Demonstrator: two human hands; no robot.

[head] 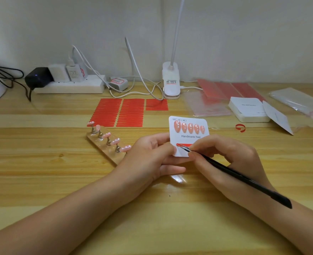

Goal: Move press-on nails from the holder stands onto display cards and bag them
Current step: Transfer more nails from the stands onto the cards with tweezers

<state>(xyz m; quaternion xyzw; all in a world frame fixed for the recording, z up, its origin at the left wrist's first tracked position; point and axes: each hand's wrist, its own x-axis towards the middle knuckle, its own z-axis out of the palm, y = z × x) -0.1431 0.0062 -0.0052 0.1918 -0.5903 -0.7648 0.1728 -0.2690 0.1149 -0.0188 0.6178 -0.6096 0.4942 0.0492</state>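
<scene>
While the wooden table [41, 181] carries everything, the display card [188, 137] is the landmark here, held just above the boards near the middle. Behind the card and to its left lie three sheets of red adhesive strips [120, 112]; further back on that side stands a white power strip [69, 86] with chargers plugged in, and straight behind the card a white clip lamp [171, 80]. Right of the card and behind it are clear bags [210, 105], a stack of blank cards [248, 111] and a curled red scrap [240, 127]. Left of the card, near it, the holder stand [106, 146] lies at an angle with five pink nails [106, 134] on its posts.

The left hand [153, 155] grips the card's lower left corner, thumb on the face. The right hand [223, 155] pinches black tweezers [244, 178] like a pen — their tips meet a red strip [184, 145] on the card's lower half. Five pink nails sit in a row [188, 127] on the card's upper half, above the words "Handmade Nail".
</scene>
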